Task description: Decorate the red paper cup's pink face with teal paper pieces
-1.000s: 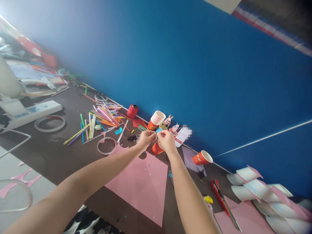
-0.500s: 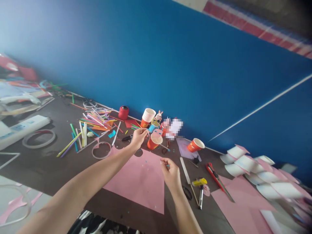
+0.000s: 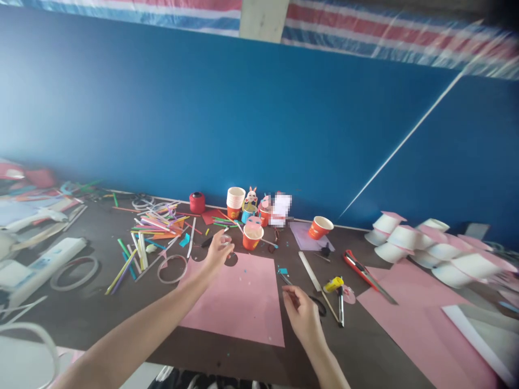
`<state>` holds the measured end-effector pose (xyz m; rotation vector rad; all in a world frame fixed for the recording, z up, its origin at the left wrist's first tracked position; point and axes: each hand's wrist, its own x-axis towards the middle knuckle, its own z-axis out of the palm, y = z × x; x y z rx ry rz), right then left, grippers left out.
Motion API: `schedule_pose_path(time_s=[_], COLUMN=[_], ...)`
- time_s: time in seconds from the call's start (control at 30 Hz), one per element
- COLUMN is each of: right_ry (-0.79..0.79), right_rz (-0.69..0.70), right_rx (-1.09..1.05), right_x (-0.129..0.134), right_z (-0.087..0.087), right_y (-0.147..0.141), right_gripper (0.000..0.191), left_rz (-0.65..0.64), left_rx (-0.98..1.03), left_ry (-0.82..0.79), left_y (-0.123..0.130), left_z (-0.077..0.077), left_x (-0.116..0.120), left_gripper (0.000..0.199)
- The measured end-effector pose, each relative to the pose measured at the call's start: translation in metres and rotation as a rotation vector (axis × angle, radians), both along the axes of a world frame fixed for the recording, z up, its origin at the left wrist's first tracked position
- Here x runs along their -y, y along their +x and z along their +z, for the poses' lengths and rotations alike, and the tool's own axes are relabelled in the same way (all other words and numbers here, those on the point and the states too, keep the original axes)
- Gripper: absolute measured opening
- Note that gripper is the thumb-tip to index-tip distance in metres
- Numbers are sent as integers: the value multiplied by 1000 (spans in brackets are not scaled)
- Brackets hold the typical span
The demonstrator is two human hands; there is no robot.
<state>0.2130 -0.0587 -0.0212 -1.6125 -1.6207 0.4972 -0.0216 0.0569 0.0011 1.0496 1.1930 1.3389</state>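
Observation:
My left hand (image 3: 221, 249) is over the back of a pink sheet of paper (image 3: 233, 297), its fingers bent but apart with nothing visible in them. Just right of it stands a red paper cup (image 3: 253, 237) with a pink face cutout (image 3: 254, 221) at its rim. My right hand (image 3: 302, 310) hovers at the sheet's right edge, thumb and fingers loosely curled and apart. Close to it lies a pair of scissors (image 3: 318, 306), blades partly showing and the rest hidden by the hand. A small blue paper scrap (image 3: 283, 270) lies near the blade tips.
Behind are stacked cups (image 3: 235, 201), rabbit-faced cups (image 3: 251, 204) and a red spool (image 3: 197, 202). Straws (image 3: 160, 224) and a tape roll (image 3: 172, 269) lie left. Rightward are another red cup (image 3: 320, 228), a red cutter (image 3: 365, 273), a yellow glue bottle (image 3: 333, 284) and white cups (image 3: 393, 237).
My left hand has come away from the red cup, moving left and loosening its pinch. My right hand has moved lower, beside the scissors. The view has tilted.

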Motion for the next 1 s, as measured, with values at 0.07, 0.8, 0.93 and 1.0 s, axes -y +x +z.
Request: schedule_pose_path(time_s=[0.07, 0.8, 0.93, 1.0], right_ry=[-7, 15, -11, -24], right_rz=[19, 34, 62, 70], right_rx=[19, 236, 202, 183], right_x=[7, 24, 24, 24], right_z=[0, -6, -10, -10], right_y=[1, -8, -5, -3], right_gripper=[20, 19, 18, 18], left_rz=[-145, -522, -512, -509], left_rx=[-217, -1214, -1215, -1213], left_ry=[97, 485, 477, 465], left_y=[-16, -84, -82, -80], left_z=[-5, -16, -12, -8], left_x=[33, 156, 155, 154], left_gripper=[49, 30, 31, 30])
